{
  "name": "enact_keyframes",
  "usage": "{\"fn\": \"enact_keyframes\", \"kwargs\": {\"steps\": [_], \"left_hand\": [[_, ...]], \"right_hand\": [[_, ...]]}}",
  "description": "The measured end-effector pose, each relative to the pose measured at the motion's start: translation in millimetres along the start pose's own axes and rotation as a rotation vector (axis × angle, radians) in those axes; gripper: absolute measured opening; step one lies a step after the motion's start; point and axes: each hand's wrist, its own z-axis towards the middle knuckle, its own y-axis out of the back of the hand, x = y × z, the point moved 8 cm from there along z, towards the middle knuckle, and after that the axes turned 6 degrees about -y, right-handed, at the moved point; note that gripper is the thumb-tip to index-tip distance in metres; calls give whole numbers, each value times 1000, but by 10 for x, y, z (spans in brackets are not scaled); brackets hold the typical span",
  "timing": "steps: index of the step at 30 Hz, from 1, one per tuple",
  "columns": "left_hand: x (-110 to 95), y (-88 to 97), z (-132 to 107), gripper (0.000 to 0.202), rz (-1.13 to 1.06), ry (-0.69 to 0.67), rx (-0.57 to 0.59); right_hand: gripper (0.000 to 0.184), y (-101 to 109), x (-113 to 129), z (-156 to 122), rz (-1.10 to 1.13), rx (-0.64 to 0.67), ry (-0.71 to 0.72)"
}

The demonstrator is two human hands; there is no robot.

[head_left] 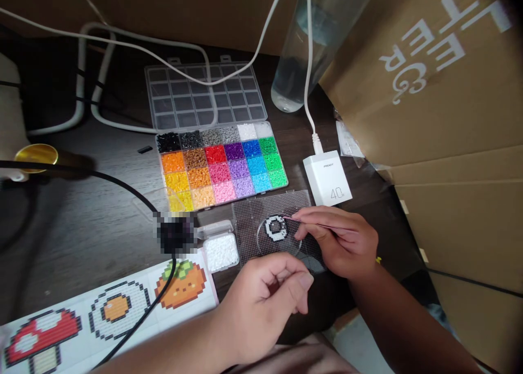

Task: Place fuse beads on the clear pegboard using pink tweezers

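Observation:
My right hand (343, 243) pinches slim pink tweezers (327, 223), their tip at the upper right of a small ring of white and black fuse beads (277, 228). The beads sit on a clear pegboard (249, 216). A thin transparent round outline circles part of the design; its kind is unclear. My left hand (272, 303) is closed in front of the board's near edge, thumb against curled fingers. Whatever it may hold is hidden. Left of the board, a small open box (220, 252) contains white beads.
Behind the board lies an open compartment case (223, 167) of coloured beads. Printed pixel patterns (118, 308) lie at front left. A white charger (328, 178), a clear bottle (288, 91) and cardboard (449, 118) stand right. A black cable (122, 186) crosses the left side.

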Motion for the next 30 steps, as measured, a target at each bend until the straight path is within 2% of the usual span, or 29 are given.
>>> {"fn": "enact_keyframes", "kwargs": {"steps": [21, 30], "left_hand": [[9, 5, 12, 29, -2, 1, 7], [15, -8, -3, 29, -3, -4, 0]], "right_hand": [[22, -29, 2, -13, 9, 26, 8], [37, -53, 125, -49, 28, 16, 167]]}}
